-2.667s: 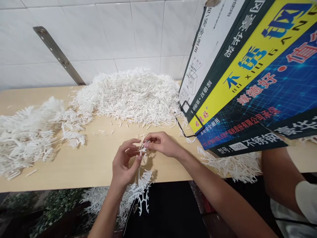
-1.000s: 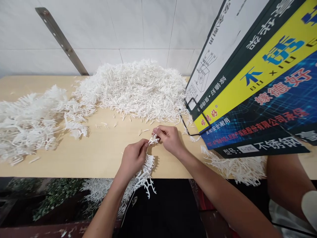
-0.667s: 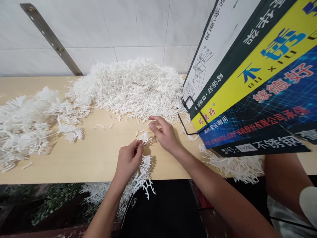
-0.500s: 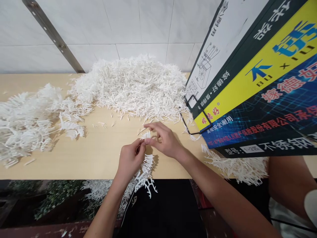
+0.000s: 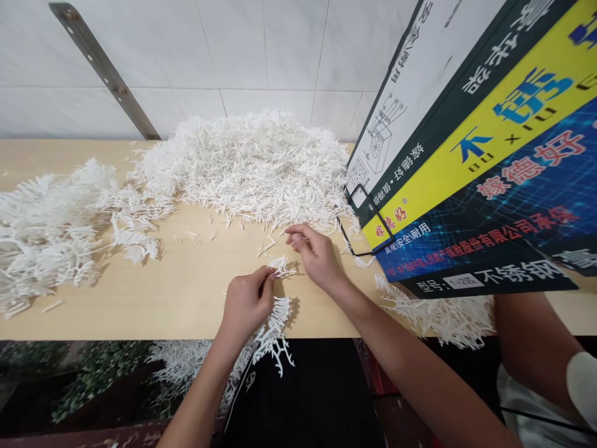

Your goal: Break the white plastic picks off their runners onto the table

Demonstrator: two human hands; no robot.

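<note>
My left hand (image 5: pixel 247 305) is closed, with thumb and forefinger pinching a white branched plastic strip (image 5: pixel 278 311). One end of the strip sticks out above the fingertips; the rest hangs below the hand over the table's front edge. My right hand (image 5: pixel 317 255) is apart from the strip, up and to its right, with fingers curled and the fingertips close together. Whatever is between them is too small to make out. Just beyond my hands lies a large heap of thin white plastic pieces (image 5: pixel 261 168), with a few loose ones scattered in front of it.
More white branched strips (image 5: pixel 51 230) are piled on the left of the wooden table (image 5: pixel 186 298). A large printed box (image 5: pixel 466 168) stands at right, with further white strips (image 5: pixel 443 311) beneath it. Another person's arm (image 5: pixel 536 336) shows at far right. A metal bracket (image 5: pixel 107 74) runs along the tiled wall.
My right hand has moved away from the left fingertips, to the right and slightly up. My left hand stays in place with the strip. The view has shifted slightly.
</note>
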